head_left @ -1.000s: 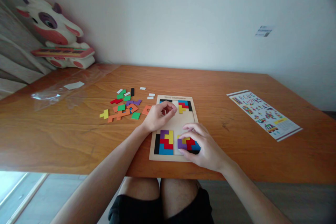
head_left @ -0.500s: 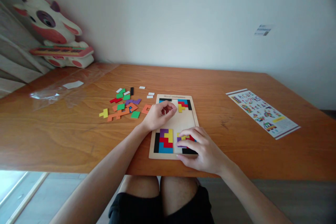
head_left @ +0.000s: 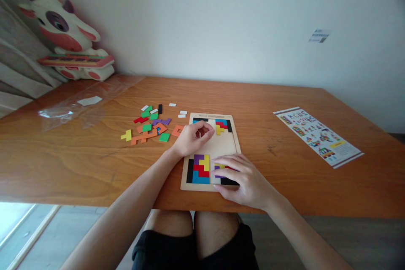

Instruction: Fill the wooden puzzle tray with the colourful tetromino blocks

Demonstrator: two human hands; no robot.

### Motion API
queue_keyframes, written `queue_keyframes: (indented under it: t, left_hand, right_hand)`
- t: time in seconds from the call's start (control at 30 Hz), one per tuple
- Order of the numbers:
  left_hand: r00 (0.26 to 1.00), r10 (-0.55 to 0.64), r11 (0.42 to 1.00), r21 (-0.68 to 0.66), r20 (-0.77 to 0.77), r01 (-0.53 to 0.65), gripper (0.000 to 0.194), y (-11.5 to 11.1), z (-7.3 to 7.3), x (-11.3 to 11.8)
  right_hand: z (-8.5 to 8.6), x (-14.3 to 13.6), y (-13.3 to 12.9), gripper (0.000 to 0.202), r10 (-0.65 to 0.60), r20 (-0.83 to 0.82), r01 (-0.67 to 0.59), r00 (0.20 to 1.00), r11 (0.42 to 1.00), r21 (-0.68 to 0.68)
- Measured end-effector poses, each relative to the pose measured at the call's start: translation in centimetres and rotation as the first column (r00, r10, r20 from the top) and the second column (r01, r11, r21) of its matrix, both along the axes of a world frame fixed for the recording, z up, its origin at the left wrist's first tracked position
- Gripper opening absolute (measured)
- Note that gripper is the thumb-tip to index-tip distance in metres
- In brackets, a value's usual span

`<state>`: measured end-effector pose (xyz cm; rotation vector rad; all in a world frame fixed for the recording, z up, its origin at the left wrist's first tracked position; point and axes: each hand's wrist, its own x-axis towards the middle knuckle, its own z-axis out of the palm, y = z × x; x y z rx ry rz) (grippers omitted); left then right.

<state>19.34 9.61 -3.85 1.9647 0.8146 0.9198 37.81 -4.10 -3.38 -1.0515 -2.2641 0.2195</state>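
A wooden puzzle board [head_left: 221,148] lies on the table in front of me, with coloured block pieces in its corners. My left hand [head_left: 195,138] is curled over the board's upper left part, thumb and fingers closed together; whatever they hold, if anything, is hidden. With fingers apart, my right hand [head_left: 238,179] covers the lower right corner, over purple, yellow, red and black pieces. Fully visible at lower left is a group with a yellow piece [head_left: 206,163], a red piece [head_left: 199,170] and a blue piece [head_left: 200,179]. Another yellow piece [head_left: 218,130] shows at upper right.
Loose pieces lie left of the board, among them a green piece [head_left: 164,137] and an orange piece [head_left: 177,130]. A printed sheet [head_left: 319,137] lies to the right. Clear plastic wrapping [head_left: 63,114] and a cow-shaped toy keyboard [head_left: 76,61] are at the left on the table [head_left: 272,194].
The right hand's fingers have shifted slightly over the lower right pieces. My left hand stays over the upper left part; the whole view has moved a little.
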Motion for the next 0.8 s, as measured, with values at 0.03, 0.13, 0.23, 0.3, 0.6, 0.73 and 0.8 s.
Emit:
queue_keyframes:
  t: [0.03, 0.13, 0.23, 0.3, 0.6, 0.73, 0.8]
  left_hand:
    - [1.0, 0.001, 1.0, 0.0, 0.001, -0.001, 0.028, 0.0, 0.0, 0.0]
    - [1.0, -0.003, 1.0, 0.004, 0.003, 0.003, 0.029, 0.0, -0.1, 0.0]
    - [1.0, 0.0, 1.0, 0.009, 0.002, 0.0, 0.028, 0.1, -0.2, 0.0]
    - [1.0, 0.002, 1.0, 0.008, -0.001, -0.002, 0.028, 0.1, -0.2, 0.0]
    - [0.996, 0.033, 0.997, -0.076, 0.081, -0.027, 0.032, 0.6, -0.4, 0.1]
    - [0.983, 0.103, 0.99, -0.113, 0.154, -0.086, 0.039, 1.1, -0.4, -0.1]
    - [0.966, 0.147, 0.986, -0.112, 0.212, -0.125, 0.04, 1.3, -0.2, -0.2]
  right_hand:
    - [0.0, 0.0, 0.0, 0.016, -0.002, -0.003, 0.002, 1.0, 1.0, 0.0]
    - [0.0, 0.1, 0.0, 0.014, -0.002, -0.01, 0.002, 1.0, 1.0, -0.008]
    - [-0.1, 0.1, 0.1, 0.013, -0.003, -0.017, 0.002, 1.0, 1.0, -0.015]
    - [-0.1, 0.0, 0.0, 0.012, 0.001, -0.022, -0.001, 1.0, 1.0, -0.012]
    - [1.8, 1.1, 3.2, 0.015, -0.157, -0.194, 0.159, 0.968, 0.987, -0.007]
    - [2.6, 1.9, 8.1, 0.013, -0.176, -0.249, 0.192, 0.952, 0.98, 0.043]
    - [2.1, 2.3, 10.4, 0.014, -0.205, -0.291, 0.235, 0.935, 0.969, 0.073]
